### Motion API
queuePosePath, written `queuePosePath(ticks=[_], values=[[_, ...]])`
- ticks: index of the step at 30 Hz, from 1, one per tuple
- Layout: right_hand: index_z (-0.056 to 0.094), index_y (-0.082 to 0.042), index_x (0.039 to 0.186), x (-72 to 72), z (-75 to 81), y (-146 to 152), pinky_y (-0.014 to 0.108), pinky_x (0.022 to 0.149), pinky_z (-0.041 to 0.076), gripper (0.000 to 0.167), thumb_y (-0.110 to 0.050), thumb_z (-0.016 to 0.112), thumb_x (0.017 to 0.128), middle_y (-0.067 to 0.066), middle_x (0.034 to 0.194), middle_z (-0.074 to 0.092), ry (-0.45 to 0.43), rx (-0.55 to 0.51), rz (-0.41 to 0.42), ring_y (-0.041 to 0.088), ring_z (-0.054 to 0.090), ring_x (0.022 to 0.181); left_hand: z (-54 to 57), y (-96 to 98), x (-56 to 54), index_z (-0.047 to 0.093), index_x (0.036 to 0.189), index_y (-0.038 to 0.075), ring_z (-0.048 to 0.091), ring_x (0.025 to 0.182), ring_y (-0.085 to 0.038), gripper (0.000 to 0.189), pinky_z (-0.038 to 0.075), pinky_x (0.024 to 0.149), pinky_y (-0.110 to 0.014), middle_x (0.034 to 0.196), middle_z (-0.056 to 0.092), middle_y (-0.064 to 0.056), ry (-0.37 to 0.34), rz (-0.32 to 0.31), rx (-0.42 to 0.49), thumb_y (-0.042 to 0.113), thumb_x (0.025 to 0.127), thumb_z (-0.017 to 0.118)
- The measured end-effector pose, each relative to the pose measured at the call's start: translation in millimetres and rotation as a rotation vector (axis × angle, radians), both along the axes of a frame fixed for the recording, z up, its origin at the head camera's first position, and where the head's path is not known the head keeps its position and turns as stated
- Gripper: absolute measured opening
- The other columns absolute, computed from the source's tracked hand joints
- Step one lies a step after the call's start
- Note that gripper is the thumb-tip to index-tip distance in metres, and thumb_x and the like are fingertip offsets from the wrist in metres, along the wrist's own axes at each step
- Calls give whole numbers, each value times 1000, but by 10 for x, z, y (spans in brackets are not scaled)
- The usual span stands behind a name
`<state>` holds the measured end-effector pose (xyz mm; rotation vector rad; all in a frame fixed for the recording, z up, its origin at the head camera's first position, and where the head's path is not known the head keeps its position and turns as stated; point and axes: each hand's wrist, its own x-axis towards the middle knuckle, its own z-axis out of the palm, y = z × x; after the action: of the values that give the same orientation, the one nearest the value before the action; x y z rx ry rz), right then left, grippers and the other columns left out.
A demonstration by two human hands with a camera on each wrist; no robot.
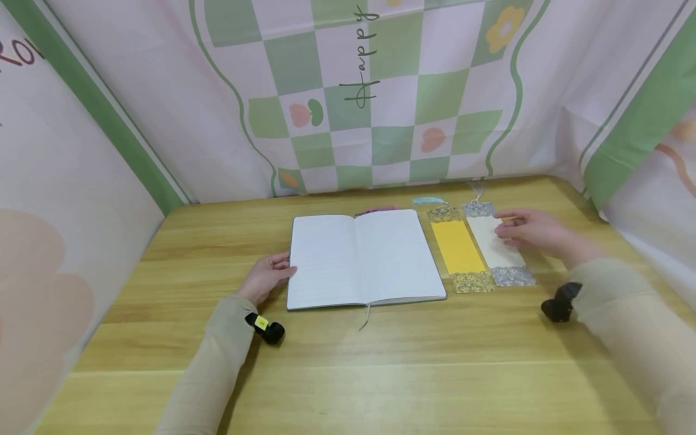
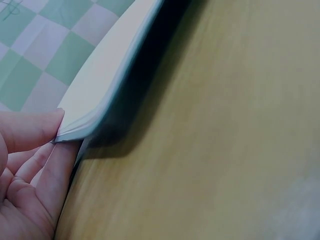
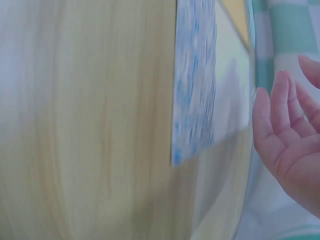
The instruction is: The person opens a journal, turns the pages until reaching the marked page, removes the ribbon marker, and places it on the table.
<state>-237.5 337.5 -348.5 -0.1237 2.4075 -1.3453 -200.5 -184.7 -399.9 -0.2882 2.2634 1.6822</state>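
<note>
An open notebook point(image 1: 326, 260) with lined white pages lies mid-table, a ribbon point(image 1: 365, 318) hanging from its lower edge. My left hand point(image 1: 266, 277) pinches its left edge, thumb on the page and fingers beneath; the left wrist view shows the cover edge point(image 2: 95, 130) raised off the wood. To the notebook's right lie a yellow bookmark point(image 1: 458, 246) and a white bookmark point(image 1: 496, 243), both with patterned ends. Above the white one hovers my right hand point(image 1: 535, 231), its fingers loosely extended. In the right wrist view that hand point(image 3: 290, 122) holds nothing.
A light blue tassel point(image 1: 428, 200) lies behind the yellow bookmark, and a pale tassel point(image 1: 478, 190) behind the white one. Something pink point(image 1: 380, 209) pokes out behind the notebook. Patterned cloth point(image 1: 353, 145) borders the wooden table point(image 1: 348, 374) at the back and sides.
</note>
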Motion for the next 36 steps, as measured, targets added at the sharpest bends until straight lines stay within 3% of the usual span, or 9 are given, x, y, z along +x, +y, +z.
queuePosePath(ticks=[9, 19, 23, 29, 36], values=[[32, 8, 140, 23, -11, -350, 29, 89, 54, 60, -17, 60, 93, 26, 122, 51, 39, 11, 73, 7, 60, 94, 17, 6, 19, 40, 142, 3, 52, 116, -25, 54, 45, 102, -38, 127, 55, -18, -17, -3, -2, 5, 92, 59], [36, 10, 137, 132, -8, -801, 29, 86, 55, 54, -8, 59, 92, 24, 115, 54, 19, -65, 166, 15, 61, 95, 28, 7, 21, 41, 142, 4, 53, 115, -23, 53, 46, 102, -38, 124, 56, -17, -10, 0, -2, 6, 92, 59], [38, 9, 136, 178, -5, -975, 26, 84, 54, 53, -9, 60, 91, 21, 113, 55, 26, -40, 214, 16, 58, 96, 31, 7, 17, 41, 142, 4, 53, 116, -24, 53, 45, 102, -38, 126, 56, -18, -17, 3, -3, 6, 92, 60], [49, 6, 129, 243, 43, -1222, 27, 76, 53, 47, -13, 64, 89, 15, 106, 60, 177, 99, 293, 21, 59, 95, 11, 7, 0, 40, 142, 3, 53, 116, -25, 54, 46, 102, -38, 126, 56, -18, -13, 5, -7, 6, 92, 60], [55, 4, 125, 299, 16, -1447, 45, 89, 51, 41, -12, 66, 88, 17, 110, 61, 314, 220, 354, 33, 59, 104, -3, 1, -3, 41, 142, 3, 53, 115, -24, 54, 46, 101, -37, 127, 55, -18, -8, 0, -7, 6, 92, 60]])
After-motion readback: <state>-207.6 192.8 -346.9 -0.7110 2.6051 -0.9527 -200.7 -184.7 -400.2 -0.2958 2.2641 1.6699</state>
